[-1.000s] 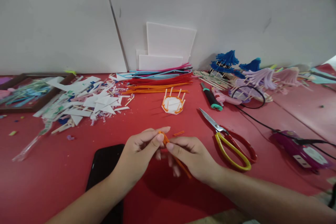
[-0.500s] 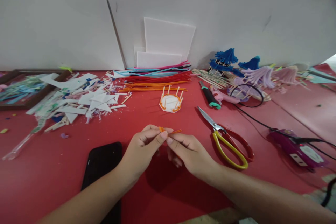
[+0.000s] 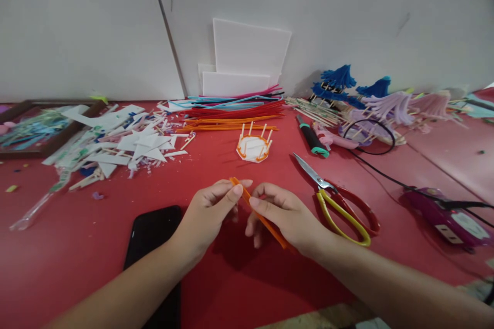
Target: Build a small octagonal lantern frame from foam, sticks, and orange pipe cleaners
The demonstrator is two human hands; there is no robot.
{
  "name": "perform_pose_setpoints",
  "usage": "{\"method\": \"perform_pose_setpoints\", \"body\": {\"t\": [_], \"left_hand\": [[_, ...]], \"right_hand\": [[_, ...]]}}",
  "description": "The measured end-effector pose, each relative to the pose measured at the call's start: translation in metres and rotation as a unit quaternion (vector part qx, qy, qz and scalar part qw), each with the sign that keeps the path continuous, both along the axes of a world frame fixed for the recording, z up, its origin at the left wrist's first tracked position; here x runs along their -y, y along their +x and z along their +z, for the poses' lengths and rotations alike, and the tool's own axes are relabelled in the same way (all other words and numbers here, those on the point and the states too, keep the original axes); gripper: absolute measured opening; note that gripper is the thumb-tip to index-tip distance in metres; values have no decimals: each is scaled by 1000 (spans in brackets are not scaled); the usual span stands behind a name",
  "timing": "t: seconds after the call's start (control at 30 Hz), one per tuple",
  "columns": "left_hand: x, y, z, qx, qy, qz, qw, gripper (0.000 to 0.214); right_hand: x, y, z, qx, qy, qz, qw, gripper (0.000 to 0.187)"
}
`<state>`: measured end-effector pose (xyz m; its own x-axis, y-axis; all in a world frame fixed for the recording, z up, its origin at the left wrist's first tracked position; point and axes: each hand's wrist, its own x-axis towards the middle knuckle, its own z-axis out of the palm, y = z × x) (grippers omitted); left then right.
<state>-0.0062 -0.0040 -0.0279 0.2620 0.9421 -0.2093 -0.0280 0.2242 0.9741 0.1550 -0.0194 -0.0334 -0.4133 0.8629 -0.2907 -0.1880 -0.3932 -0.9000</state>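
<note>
My left hand (image 3: 210,213) pinches the upper end of a small bundle of orange pipe cleaners (image 3: 273,230) between thumb and fingers. Lower down the same bundle, the thumb and fingers of my right hand (image 3: 287,216) close around it. The bundle slants down to the right, its far end showing below my right palm. Just beyond my hands, a white many-sided base (image 3: 252,150) rests on the table, with short upright sticks around its edge and orange trim between them.
Scissors (image 3: 328,193) with red and yellow handles lie right of my hands; a cutter (image 3: 312,138) lies beyond. A black phone (image 3: 152,236) is by my left forearm. White scraps (image 3: 142,144) spread at left. Loose orange stems (image 3: 227,124) lie behind the base. A purple device (image 3: 443,218) trails cables.
The orange bundle now points down and right and shows far more of its length. My right hand has shifted slightly, its fingers now more spread. The view has moved a little.
</note>
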Motion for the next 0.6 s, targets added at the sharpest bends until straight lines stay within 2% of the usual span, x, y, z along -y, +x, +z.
{"method": "perform_pose_setpoints", "body": {"t": [0.2, 0.27, 0.4, 0.5, 0.6], "left_hand": [[2, 2, 0, 28, -3, -48, 998, 21], [3, 2, 1, 47, -2, -46, 998, 20], [4, 2, 5, 93, -41, -13, 995, 24], [6, 3, 5, 165, -106, -59, 979, 25], [9, 2, 3, 205, -137, -127, 961, 24]], "right_hand": [[2, -3, 0, 14, 1, 7, 1000, 37], [3, -1, 1, 60, 57, -9, 997, 34], [3, 6, 5, 140, 190, -115, 965, 20], [1, 10, 7, 154, 231, -153, 948, 13], [-1, 11, 4, 167, 260, -134, 942, 19]]}}
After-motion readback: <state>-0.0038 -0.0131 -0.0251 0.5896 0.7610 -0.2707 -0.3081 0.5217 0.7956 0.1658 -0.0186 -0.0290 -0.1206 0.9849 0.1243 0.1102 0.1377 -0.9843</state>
